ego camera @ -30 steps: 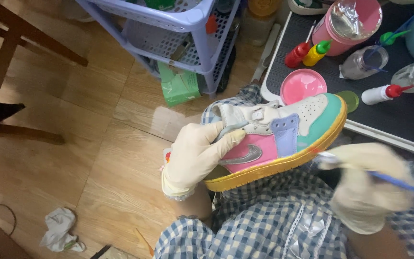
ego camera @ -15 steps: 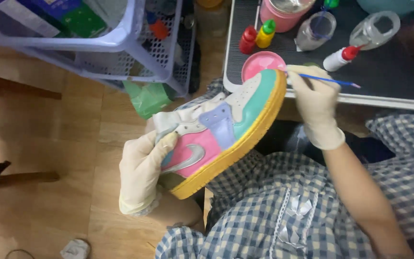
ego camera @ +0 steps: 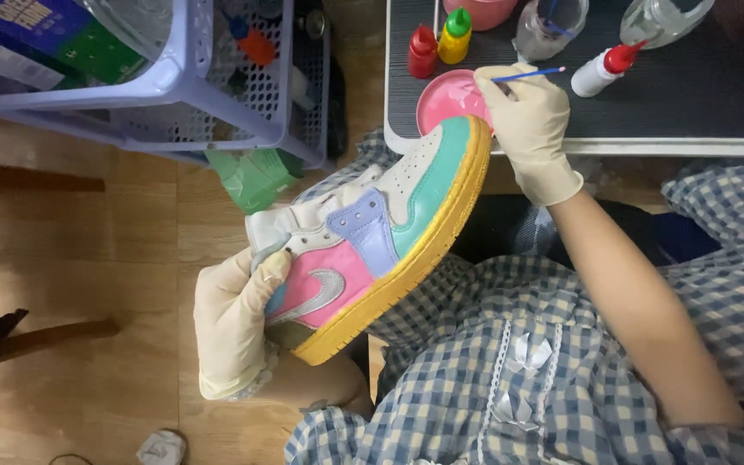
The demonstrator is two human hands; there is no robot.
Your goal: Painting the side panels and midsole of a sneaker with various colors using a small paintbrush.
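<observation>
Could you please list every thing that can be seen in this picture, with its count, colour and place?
sneaker: one, pastel pink, lilac, mint and white with a yellow sole, held over the lap
paintbrush: one, blue handle, in the right hand
dish of paint: one, pink, on the dark tray
dark tray: one, black with a pale rim, top right
squeeze bottles: three, one red, one yellow with a green cap, one white with a red cap, on the tray
clear jars: two, top edge of the tray
plastic basket: one, lilac, top left
wooden floor: light brown, left
left hand: cream glove, grips the heel of the sneaker
right hand: cream glove, holds the paintbrush above the dish
</observation>
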